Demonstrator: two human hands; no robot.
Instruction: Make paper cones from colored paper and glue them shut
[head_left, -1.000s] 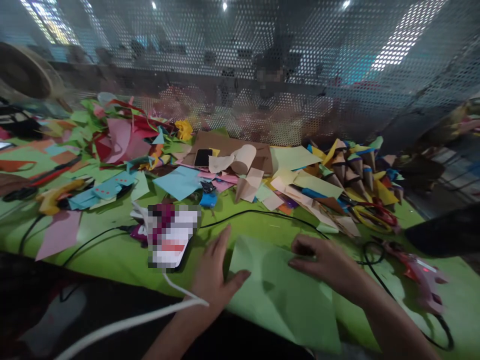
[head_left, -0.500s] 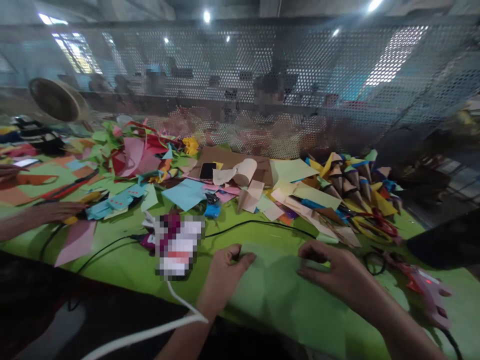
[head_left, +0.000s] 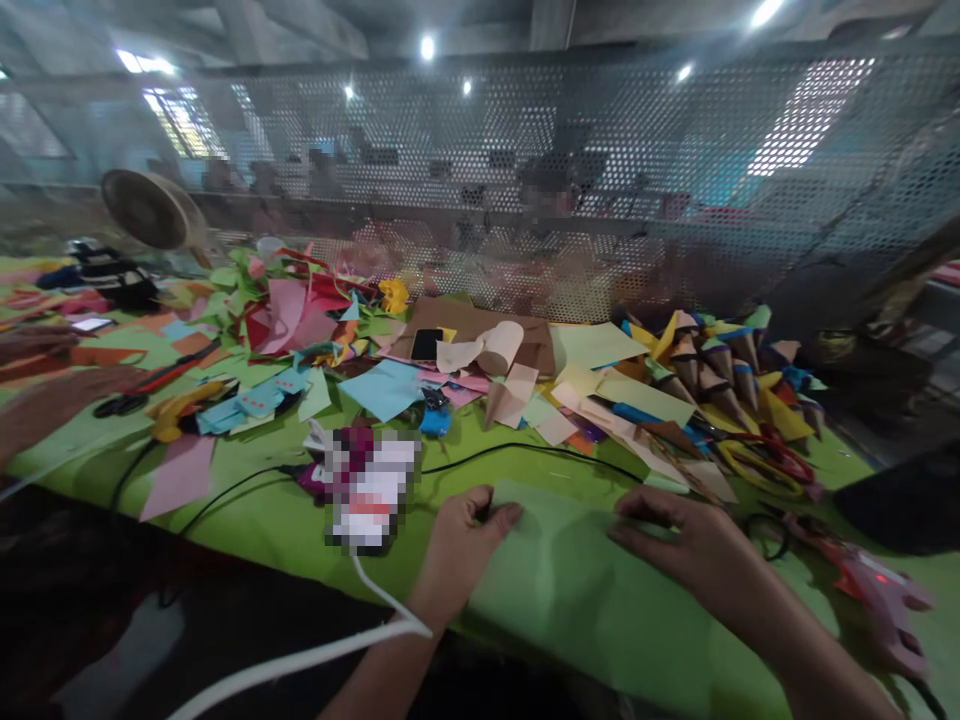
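Green paper [head_left: 592,600] lies between both hands [head_left: 459,535].

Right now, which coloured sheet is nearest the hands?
The large green sheet, spread between them; the light-blue sheet and pink sheet lie farther away.

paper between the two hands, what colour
The paper is green, best seen in the head view.
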